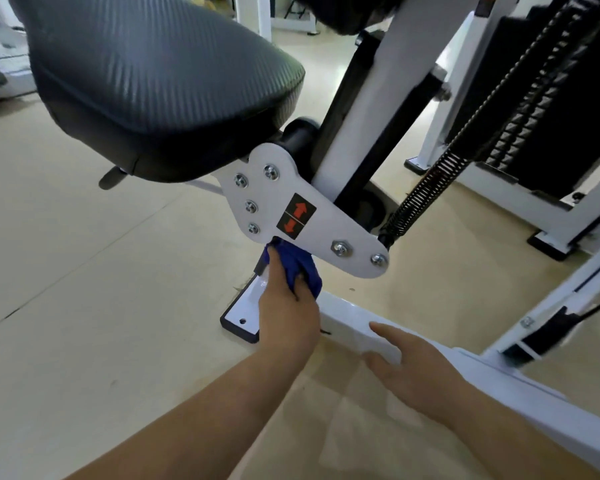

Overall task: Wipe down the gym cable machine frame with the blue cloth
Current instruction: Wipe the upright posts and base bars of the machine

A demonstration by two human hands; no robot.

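My left hand (288, 308) grips the bunched blue cloth (300, 266) and holds it up against the underside of the white seat bracket plate (326, 223), just above the frame's foot plate (245, 311). Part of the cloth is hidden behind the bracket. My right hand (409, 368) lies with straight fingers on the white base beam (354, 322) of the cable machine frame, holding nothing.
A black padded seat (160, 84) overhangs the work area at the upper left. A white upright post (371, 98), a coiled spring (426, 190) and a black weight stack (541, 109) stand to the right. Beige tiled floor (84, 289) lies to the left.
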